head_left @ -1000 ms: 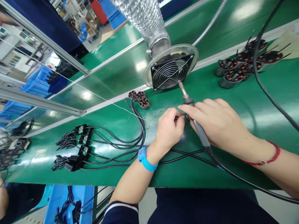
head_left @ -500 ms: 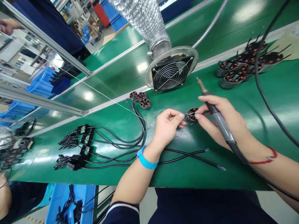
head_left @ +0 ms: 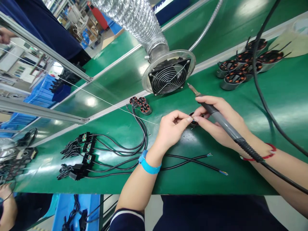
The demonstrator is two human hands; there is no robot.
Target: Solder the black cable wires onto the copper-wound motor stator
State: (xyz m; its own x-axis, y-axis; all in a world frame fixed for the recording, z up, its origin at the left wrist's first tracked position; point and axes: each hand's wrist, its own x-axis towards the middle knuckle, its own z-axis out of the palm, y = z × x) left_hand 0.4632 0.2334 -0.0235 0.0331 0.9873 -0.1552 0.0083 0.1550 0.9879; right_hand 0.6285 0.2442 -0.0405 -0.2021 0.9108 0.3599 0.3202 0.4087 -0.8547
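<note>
Dead centre of the frame: left hand point(head_left: 172, 128) and right hand point(head_left: 220, 123) meeting fingertip to fingertip over a small stator point(head_left: 193, 118), dark with copper windings, sitting on the green worktop point(head_left: 276, 106). Left fingers pinched together right at the part, looks like on its fine leads, hard to tell exactly since mostly hidden. Right hand closed around a soldering iron point(head_left: 218, 117), handle tucked across the palm, tip pointing up and left toward the fan and clear of the part, with thumb and forefinger also touching the stator. Blue wrist strap point(head_left: 148, 163) on the left arm, red string bracelet point(head_left: 263, 155) on the right.

Just below the hands, two loose black cables point(head_left: 192, 160) crossed over each other, stripped ends pointing right. Upper middle, a fume extraction fan point(head_left: 168, 77) on a silvery flexible duct point(head_left: 134, 19). Upper right, a cluster of bigger stators point(head_left: 243, 65) in metal cans. Left of centre, three little stators point(head_left: 141, 104) with cables running down to a row of black connector blocks point(head_left: 85, 150) at lower left. Bottom left corner, a blue bin point(head_left: 72, 211) under the worktop edge.
</note>
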